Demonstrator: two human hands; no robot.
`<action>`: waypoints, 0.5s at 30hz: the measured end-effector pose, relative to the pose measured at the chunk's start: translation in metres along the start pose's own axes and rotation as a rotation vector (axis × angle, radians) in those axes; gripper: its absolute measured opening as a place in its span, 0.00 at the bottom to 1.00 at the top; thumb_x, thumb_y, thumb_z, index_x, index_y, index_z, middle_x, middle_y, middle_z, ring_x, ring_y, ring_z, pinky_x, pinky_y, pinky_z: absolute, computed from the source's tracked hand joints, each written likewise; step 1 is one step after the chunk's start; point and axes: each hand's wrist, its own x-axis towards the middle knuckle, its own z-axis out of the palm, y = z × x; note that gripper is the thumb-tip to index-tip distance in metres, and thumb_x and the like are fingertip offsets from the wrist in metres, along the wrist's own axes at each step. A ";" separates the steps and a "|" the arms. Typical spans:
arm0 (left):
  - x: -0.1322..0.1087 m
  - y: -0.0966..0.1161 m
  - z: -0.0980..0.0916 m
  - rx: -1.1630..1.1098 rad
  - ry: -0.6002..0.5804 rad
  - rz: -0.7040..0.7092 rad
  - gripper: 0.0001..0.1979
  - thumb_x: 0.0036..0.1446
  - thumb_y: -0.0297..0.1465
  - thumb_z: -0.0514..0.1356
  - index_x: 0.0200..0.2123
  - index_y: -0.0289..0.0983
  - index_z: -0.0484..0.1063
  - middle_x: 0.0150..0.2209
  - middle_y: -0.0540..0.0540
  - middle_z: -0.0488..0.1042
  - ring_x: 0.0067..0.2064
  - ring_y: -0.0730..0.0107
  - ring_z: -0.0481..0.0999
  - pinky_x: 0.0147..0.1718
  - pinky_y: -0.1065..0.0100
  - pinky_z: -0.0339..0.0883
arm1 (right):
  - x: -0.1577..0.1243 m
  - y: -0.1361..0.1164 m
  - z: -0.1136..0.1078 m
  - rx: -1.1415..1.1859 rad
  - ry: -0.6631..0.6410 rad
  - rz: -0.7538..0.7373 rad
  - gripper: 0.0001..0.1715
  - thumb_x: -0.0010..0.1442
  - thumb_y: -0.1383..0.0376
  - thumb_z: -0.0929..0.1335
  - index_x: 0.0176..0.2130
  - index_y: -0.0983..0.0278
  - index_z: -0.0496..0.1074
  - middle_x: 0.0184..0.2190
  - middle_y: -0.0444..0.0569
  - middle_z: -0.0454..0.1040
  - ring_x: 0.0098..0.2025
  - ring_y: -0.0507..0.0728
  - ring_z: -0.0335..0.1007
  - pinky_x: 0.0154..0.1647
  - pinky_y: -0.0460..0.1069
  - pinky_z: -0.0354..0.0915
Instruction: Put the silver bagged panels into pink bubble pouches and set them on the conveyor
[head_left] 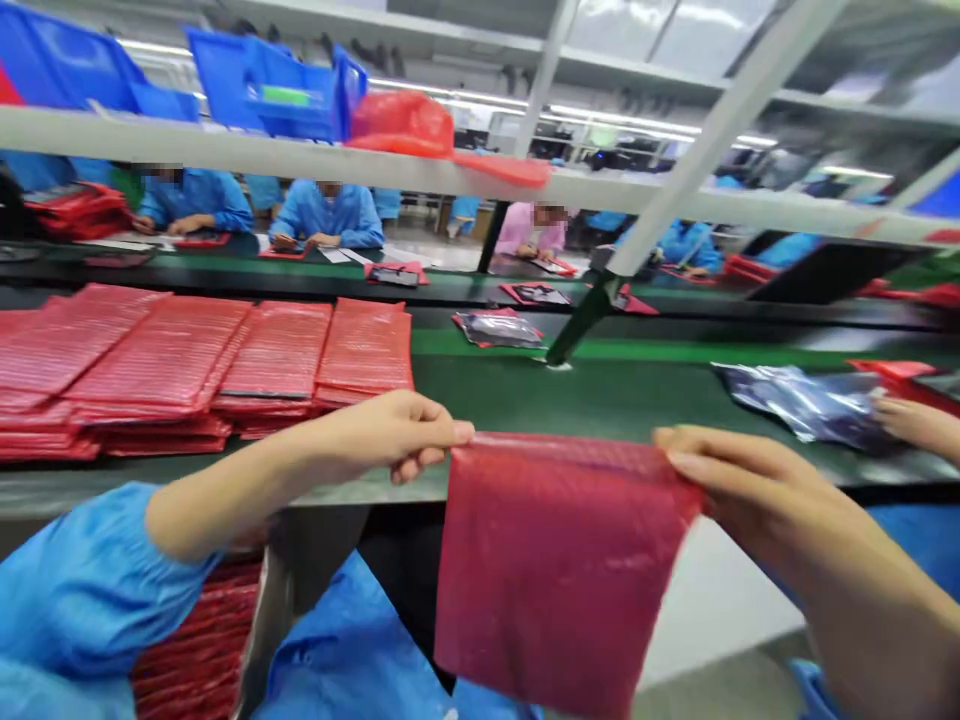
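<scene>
A red bubble-wrap bag hangs down in front of me, held up by its two top corners. My left hand pinches the upper left corner between thumb and fingers. The upper right corner is gripped by my right hand, thumb on the near side and fingers behind. Its lower end drops below the edge of the green bench. Left of the bag, stacks of flat red bubble bags lie on the bench. I cannot tell whether anything is inside the held bag.
At the right, another person's hand touches a silvery plastic-wrapped item. A slanted post rises from the bench. More red bags fill a box below left. Several people in smocks sit across the line. Blue bins stand on an overhead shelf.
</scene>
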 end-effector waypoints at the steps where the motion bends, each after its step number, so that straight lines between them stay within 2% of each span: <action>1: 0.011 0.009 -0.017 0.020 0.046 0.020 0.30 0.56 0.56 0.71 0.25 0.37 0.67 0.22 0.57 0.63 0.20 0.82 0.58 0.20 0.75 0.53 | 0.036 -0.008 0.000 0.043 -0.024 0.005 0.27 0.60 0.41 0.75 0.24 0.56 0.70 0.24 0.46 0.65 0.25 0.58 0.60 0.22 0.53 0.59; 3: 0.030 0.029 -0.052 0.060 0.182 0.058 0.26 0.58 0.50 0.73 0.26 0.36 0.69 0.23 0.56 0.63 0.21 0.82 0.58 0.21 0.75 0.52 | 0.102 -0.030 0.005 0.075 0.006 -0.088 0.28 0.58 0.41 0.77 0.23 0.56 0.71 0.24 0.45 0.64 0.25 0.58 0.58 0.23 0.53 0.56; 5: 0.040 0.054 -0.087 0.129 0.376 0.116 0.22 0.62 0.44 0.72 0.28 0.35 0.70 0.24 0.55 0.65 0.22 0.82 0.60 0.23 0.75 0.54 | 0.151 -0.058 0.017 0.051 0.138 -0.290 0.25 0.60 0.45 0.78 0.24 0.56 0.73 0.23 0.44 0.64 0.26 0.57 0.58 0.26 0.52 0.54; 7: 0.042 0.078 -0.119 0.247 0.567 0.197 0.20 0.68 0.41 0.69 0.31 0.35 0.70 0.25 0.53 0.67 0.24 0.82 0.64 0.27 0.74 0.59 | 0.184 -0.080 0.035 0.008 0.278 -0.487 0.21 0.65 0.51 0.76 0.26 0.56 0.74 0.23 0.43 0.65 0.27 0.56 0.58 0.29 0.52 0.54; 9: 0.038 0.089 -0.149 0.421 0.722 0.262 0.18 0.73 0.41 0.64 0.34 0.35 0.70 0.27 0.52 0.68 0.27 0.81 0.69 0.32 0.73 0.63 | 0.209 -0.086 0.063 -0.068 0.349 -0.594 0.19 0.70 0.54 0.73 0.28 0.57 0.73 0.23 0.42 0.65 0.27 0.55 0.58 0.31 0.52 0.54; 10: 0.035 0.085 -0.163 0.521 0.779 0.277 0.17 0.74 0.40 0.62 0.35 0.34 0.70 0.28 0.52 0.69 0.27 0.80 0.70 0.33 0.72 0.64 | 0.219 -0.081 0.081 -0.110 0.350 -0.616 0.19 0.72 0.54 0.71 0.30 0.57 0.73 0.24 0.42 0.66 0.27 0.56 0.59 0.31 0.52 0.55; 12: 0.027 0.057 -0.185 0.709 0.849 0.270 0.16 0.75 0.39 0.60 0.36 0.35 0.70 0.27 0.53 0.70 0.28 0.78 0.71 0.34 0.71 0.64 | 0.235 -0.054 0.125 -0.151 0.283 -0.609 0.20 0.74 0.51 0.68 0.32 0.57 0.73 0.27 0.44 0.70 0.30 0.57 0.63 0.34 0.52 0.59; 13: 0.024 0.034 -0.193 0.782 0.858 0.240 0.15 0.74 0.40 0.60 0.36 0.36 0.70 0.26 0.53 0.70 0.27 0.76 0.71 0.33 0.71 0.63 | 0.239 -0.033 0.148 -0.139 0.232 -0.593 0.20 0.74 0.50 0.67 0.34 0.58 0.73 0.29 0.45 0.72 0.33 0.57 0.66 0.36 0.53 0.62; 15: 0.017 -0.026 -0.199 0.873 0.853 0.151 0.17 0.72 0.42 0.58 0.33 0.38 0.69 0.26 0.52 0.71 0.28 0.72 0.71 0.32 0.70 0.62 | 0.238 0.015 0.193 -0.083 0.029 -0.515 0.21 0.76 0.49 0.65 0.38 0.59 0.75 0.34 0.47 0.77 0.37 0.58 0.71 0.40 0.53 0.67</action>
